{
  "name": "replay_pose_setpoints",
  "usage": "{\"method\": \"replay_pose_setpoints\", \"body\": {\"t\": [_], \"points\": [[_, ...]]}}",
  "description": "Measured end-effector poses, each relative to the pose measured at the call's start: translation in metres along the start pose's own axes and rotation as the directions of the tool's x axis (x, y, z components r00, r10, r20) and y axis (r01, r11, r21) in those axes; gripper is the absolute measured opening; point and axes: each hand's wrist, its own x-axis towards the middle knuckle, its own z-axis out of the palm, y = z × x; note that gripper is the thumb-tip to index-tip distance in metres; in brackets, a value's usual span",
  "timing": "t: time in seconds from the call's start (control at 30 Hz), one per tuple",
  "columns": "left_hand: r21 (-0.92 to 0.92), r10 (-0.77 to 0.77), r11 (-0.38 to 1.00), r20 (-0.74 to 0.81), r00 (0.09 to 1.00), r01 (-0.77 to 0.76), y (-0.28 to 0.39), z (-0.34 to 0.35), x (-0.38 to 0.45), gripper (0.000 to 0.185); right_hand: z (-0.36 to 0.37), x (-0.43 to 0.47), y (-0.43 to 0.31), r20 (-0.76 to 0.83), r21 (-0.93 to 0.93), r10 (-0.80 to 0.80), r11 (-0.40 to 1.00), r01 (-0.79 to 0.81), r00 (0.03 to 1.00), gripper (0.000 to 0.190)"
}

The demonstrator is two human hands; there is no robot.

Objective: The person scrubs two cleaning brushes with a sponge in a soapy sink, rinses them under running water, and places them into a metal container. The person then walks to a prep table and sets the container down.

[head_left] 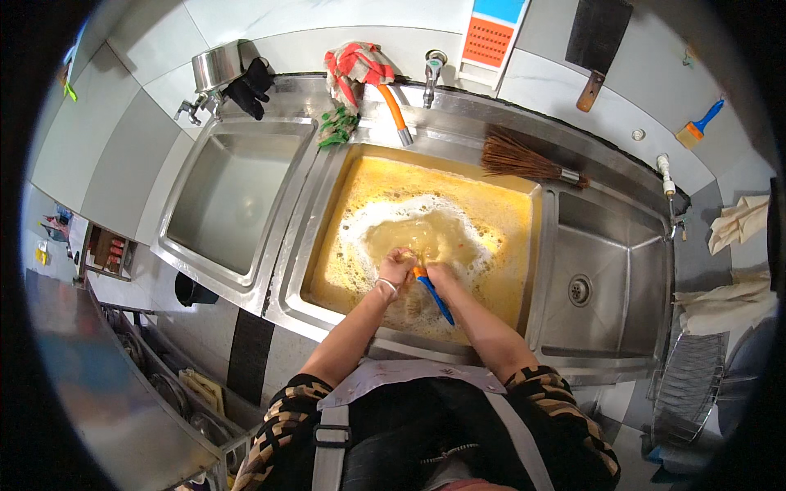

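Note:
Both my hands are low over the middle basin (316,245), which holds cloudy yellowish water with foam around its middle. My left hand (398,267), with a light band at the wrist, has its fingers curled at the bristle end of a flat brush (437,299). The brush has a blue handle and an orange collar, and its handle slants down towards me. Against the brush's other side is my right hand (438,274); its fingers are hidden by the murky water, so their grip cannot be made out. The bristles are also mostly hidden.
The left basin (227,196) holds cloudy water; the right basin (605,270) shows its drain. A twig whisk (522,156) lies on the back ledge. An orange hose (393,107) hangs by a red-and-grey cloth (356,64). A cleaver (597,43) and another brush (700,126) hang behind.

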Motion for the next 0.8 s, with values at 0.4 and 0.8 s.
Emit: {"method": "replay_pose_setpoints", "body": {"t": [0.4, 0.8], "points": [[-0.223, -0.139, 0.967, -0.061, 0.988, 0.123, -0.013, -0.02, 0.023, 0.056, 0.02, -0.028, -0.043, -0.045, 0.164, -0.147, 0.975, 0.153, 0.988, 0.058], [0.027, 0.109, 0.994, -0.234, 0.966, -0.106, -0.028, -0.001, 0.016, 0.028, 0.048, -0.019, -0.045, -0.287, 0.161, -0.055, 0.981, 0.105, 0.956, 0.048]]}}
